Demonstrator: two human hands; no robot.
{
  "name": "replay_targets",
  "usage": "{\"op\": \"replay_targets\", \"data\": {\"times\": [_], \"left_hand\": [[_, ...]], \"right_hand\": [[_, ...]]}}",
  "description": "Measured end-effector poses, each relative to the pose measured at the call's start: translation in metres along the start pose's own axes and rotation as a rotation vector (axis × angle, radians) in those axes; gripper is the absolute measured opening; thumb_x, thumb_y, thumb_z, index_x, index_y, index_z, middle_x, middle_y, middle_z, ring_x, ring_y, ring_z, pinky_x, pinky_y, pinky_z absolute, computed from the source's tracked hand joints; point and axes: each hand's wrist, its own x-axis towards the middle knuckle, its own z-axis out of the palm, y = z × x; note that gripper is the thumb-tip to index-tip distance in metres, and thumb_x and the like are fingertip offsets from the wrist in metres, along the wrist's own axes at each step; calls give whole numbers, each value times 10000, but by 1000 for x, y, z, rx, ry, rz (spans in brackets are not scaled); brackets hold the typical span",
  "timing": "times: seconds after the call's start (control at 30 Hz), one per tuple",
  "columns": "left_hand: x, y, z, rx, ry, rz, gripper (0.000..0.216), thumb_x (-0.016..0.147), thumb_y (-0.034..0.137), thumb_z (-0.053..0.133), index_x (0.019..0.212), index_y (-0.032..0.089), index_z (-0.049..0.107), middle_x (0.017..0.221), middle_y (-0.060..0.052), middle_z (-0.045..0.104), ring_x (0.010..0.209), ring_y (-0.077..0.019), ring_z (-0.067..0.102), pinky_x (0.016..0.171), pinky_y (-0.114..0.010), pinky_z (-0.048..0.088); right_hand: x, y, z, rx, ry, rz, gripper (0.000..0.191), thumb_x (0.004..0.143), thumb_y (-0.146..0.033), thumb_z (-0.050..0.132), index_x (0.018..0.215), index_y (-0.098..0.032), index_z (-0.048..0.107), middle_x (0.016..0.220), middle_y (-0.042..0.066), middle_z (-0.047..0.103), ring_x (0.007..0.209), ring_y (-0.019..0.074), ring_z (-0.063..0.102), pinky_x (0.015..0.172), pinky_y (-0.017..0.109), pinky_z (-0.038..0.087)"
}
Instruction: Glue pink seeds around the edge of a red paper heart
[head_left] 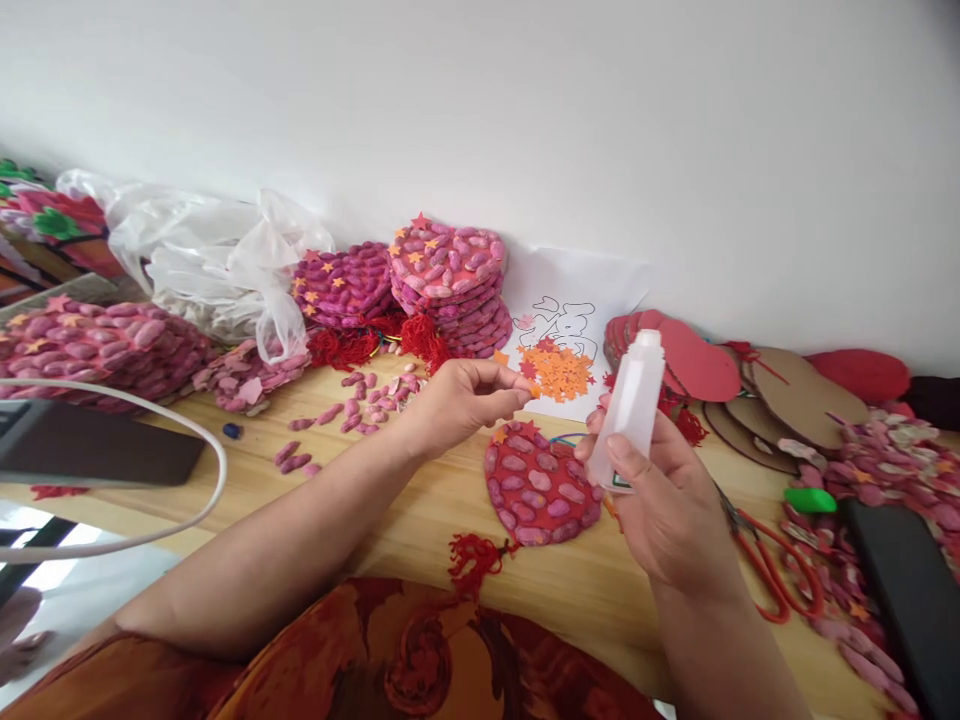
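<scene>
My left hand (480,400) pinches a small orange star (535,392) between thumb and fingertips, just above a red gourd-shaped piece (541,490) covered with pink peanut shells. That piece lies on the wooden table and has a red tassel (476,560) at its near end and stars at its far end. In my right hand (667,490) is a translucent plastic glue bottle (634,400), held upright with its white top up. Behind the fingers lies a pile of orange and red stars (559,372) on a white sheet (592,285) with an outlined character.
Finished shell-covered pieces (450,265) are stacked at the back, beside a plastic bag (217,260). Loose peanut shells (367,400) lie left of centre. Orange-handled scissors (772,565), a black box-like object (907,590) and red and cardboard cutouts (795,385) are at right. A white cable (217,480) arches at left.
</scene>
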Motion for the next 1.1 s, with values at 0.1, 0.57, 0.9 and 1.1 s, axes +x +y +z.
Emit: {"op": "replay_targets", "data": {"times": [0.1, 0.57, 0.9, 1.1], "left_hand": [[-1, 0, 1, -36, -46, 17, 187, 801, 346, 788, 863, 171, 766, 766, -9, 725, 635, -92, 603, 593, -208, 480], [-9, -14, 1, 677, -10, 1055, 161, 958, 168, 681, 1084, 220, 765, 1018, -57, 732, 915, -130, 701, 825, -224, 583], [-9, -20, -1, 767, -51, 1160, 256, 980, 167, 657, 1226, 230, 687, 1067, -55, 697, 967, -144, 686, 875, -260, 592], [-7, -14, 6, 643, 38, 962, 182, 966, 149, 658, 1115, 201, 749, 1025, -57, 743, 917, -138, 698, 837, -257, 589]], "right_hand": [[2, 2, 0, 77, 21, 112, 363, 716, -328, 889, 996, -251, 670, 891, 3, 649, 780, 186, 666, 594, 277, 508], [4, -5, 11, 75, -113, 348, 410, 671, -521, 861, 717, -199, 611, 636, -8, 582, 523, 146, 556, 554, 305, 473], [3, -2, 10, 92, -116, 353, 335, 645, -421, 895, 684, -186, 660, 625, -6, 595, 553, 139, 572, 555, 282, 461], [4, 1, 10, 17, -58, 285, 298, 655, -394, 885, 706, -176, 689, 618, 12, 638, 532, 138, 589, 504, 245, 406]]}}
